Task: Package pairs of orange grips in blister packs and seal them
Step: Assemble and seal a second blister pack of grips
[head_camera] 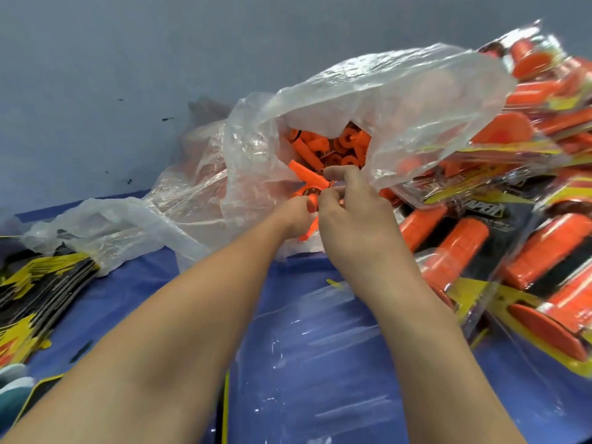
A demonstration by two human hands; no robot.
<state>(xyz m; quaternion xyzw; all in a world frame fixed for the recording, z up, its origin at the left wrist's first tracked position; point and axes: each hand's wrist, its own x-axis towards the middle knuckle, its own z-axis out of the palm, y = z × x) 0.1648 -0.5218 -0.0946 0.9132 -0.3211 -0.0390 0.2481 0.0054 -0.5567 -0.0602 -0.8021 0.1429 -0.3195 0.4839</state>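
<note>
Two hands meet at the mouth of the clear plastic bag [400, 100], where the loose orange grips [339, 145] lie in a heap. The left hand [296, 216] is clenched round a first grip [308, 233], whose end shows below the fist. The right hand [352, 216] has its fingers curled and pinches the near end of a second grip [307, 176], which points up and to the left. Whether a third piece sits between the fingers I cannot tell, because they overlap there.

I judge that the step in hand is the picking of one pair out of the bag, so the packing of this pair is only at its beginning. The next move, I think, calls for bringing both grips back toward the body and laying them side by side into the clear blister shell [314, 347], which lies flat on the blue worktop [144, 283] under the forearms. Each grip should go into its own hollow, but the hollows are hard to see through the glare.

Many sealed packs [512, 238] are piled on the right and lean against the bag. A stack of yellow and black backing cards [41, 290] lies on the left, partly under a fold of the bag. The limp upper edge of the bag hangs over the opening and could catch a grip when it comes out. The pile on the right is near the shell and may slide onto it.
</note>
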